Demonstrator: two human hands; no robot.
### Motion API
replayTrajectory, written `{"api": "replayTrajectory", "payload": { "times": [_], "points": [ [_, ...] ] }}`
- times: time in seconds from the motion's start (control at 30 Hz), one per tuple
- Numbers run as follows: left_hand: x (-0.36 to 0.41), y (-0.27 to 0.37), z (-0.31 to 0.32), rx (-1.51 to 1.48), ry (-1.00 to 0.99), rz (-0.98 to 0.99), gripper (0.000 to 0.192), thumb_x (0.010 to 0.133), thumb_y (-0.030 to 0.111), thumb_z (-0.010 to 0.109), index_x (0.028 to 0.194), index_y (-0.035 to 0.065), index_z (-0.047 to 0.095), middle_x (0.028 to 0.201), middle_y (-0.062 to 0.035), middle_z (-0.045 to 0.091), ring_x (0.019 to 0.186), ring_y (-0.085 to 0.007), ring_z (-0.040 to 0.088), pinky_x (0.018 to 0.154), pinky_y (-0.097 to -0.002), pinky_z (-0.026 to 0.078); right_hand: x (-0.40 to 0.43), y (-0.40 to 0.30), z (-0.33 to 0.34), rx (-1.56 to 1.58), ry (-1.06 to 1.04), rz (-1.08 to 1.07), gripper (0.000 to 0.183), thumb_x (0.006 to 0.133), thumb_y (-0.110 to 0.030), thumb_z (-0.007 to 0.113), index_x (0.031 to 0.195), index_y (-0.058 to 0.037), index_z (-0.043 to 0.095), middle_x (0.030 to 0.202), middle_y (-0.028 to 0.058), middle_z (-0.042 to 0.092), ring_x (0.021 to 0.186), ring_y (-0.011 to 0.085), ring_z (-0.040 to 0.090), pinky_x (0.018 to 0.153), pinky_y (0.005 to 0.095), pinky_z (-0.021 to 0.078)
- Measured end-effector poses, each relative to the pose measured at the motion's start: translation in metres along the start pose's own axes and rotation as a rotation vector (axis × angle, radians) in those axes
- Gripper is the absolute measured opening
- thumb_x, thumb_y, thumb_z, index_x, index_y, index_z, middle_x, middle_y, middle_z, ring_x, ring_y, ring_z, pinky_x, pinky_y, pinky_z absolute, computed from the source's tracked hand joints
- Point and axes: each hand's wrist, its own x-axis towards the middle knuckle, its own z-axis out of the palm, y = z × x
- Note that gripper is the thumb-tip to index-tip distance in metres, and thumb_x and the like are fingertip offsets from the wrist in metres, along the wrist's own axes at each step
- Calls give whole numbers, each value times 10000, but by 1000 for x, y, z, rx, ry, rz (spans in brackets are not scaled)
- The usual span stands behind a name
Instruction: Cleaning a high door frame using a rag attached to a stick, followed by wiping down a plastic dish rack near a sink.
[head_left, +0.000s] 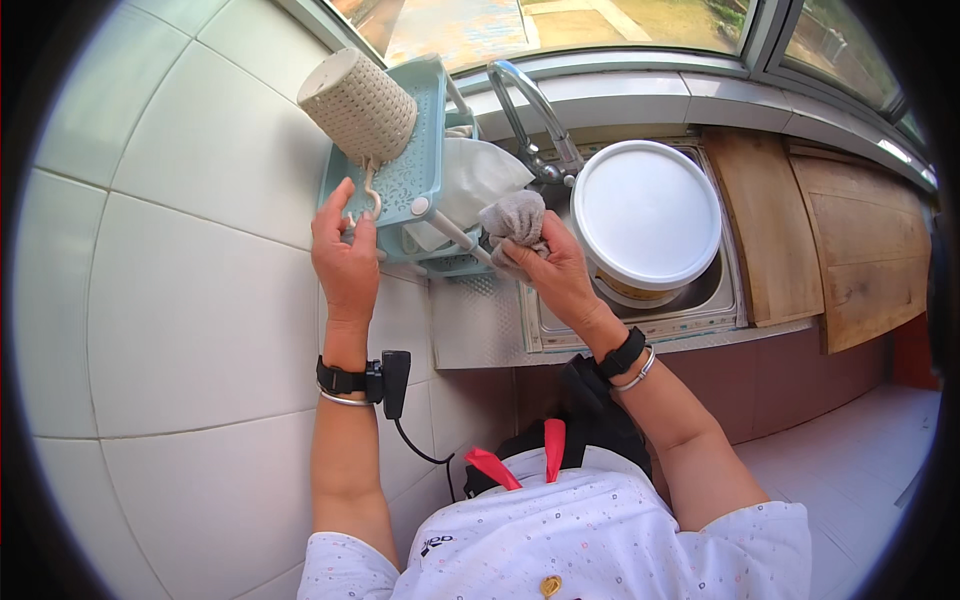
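Note:
A cream woven plastic basket (358, 105), base up and tilted, is on the top tier of a light-blue plastic rack (409, 161). From its rim a cream hook (372, 187) reaches down to my left hand (345, 262). The thumb and fingers there are apart around the hook's lower end; whether they grip it is unclear. My right hand (559, 266) clutches a bunched grey cloth (517, 225) just right of the rack's white post (461, 232). Behind the cloth, a white sheet or bag (476, 184) partly fills the lower tier.
A chrome faucet (525, 97) stands behind the steel sink (724, 281). A white-lidded bucket (646, 214) sits in the sink. Wooden boards (765, 232) cover the counter at right. A tiled wall (202, 285) rises close on the left, and a window (570, 26) lies beyond.

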Motion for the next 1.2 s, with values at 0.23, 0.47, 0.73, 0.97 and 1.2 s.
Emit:
{"api": "replayTrajectory", "payload": {
  "times": [0.23, 0.47, 0.73, 0.97, 1.2],
  "points": [
    [71, -34, 0, 208, -252, -323, 489, 749, 279, 647, 1077, -72, 555, 914, -219, 627, 832, -311, 621, 733, -371, 481, 11, -31, 4, 394, -51, 188, 191, 820, 14, 579, 1009, -8, 560, 952, 6, 505, 833, 82, 523, 713, 220, 489],
    [93, -44, 20, 470, -501, -265, 347, 721, 245, 600, 842, -80, 608, 848, -248, 624, 818, -398, 599, 741, -418, 471, 6, -20, -6, 326, -60, 160, 207, 832, 3, 582, 1034, -23, 543, 919, -1, 533, 817, 70, 544, 706, 223, 504],
    [89, -37, 19, 60, -341, -447, 166, 809, 147, 557, 799, -13, 513, 663, -89, 575, 517, -139, 558, 491, -276, 441, -1, -29, -16, 376, -24, 226, 175, 841, -15, 583, 1006, -19, 526, 891, 6, 571, 775, 73, 570, 693, 225, 508],
    [80, -35, 15, -105, -203, -405, 164, 809, 138, 545, 846, -13, 490, 645, -65, 553, 479, -124, 513, 456, -278, 430, -3, -37, -12, 376, -12, 251, 174, 847, -30, 580, 1013, -22, 528, 867, 9, 579, 763, 71, 569, 690, 220, 502],
    [87, -16, 5, -559, -224, -722, 253, 872, 266, 584, 884, 14, 564, 589, 5, 493, 456, -64, 459, 391, -207, 347, 0, -51, -13, 403, -20, 251, 163, 850, -27, 568, 1011, -18, 544, 872, 10, 583, 765, 71, 566, 692, 211, 489]
  ]
}}
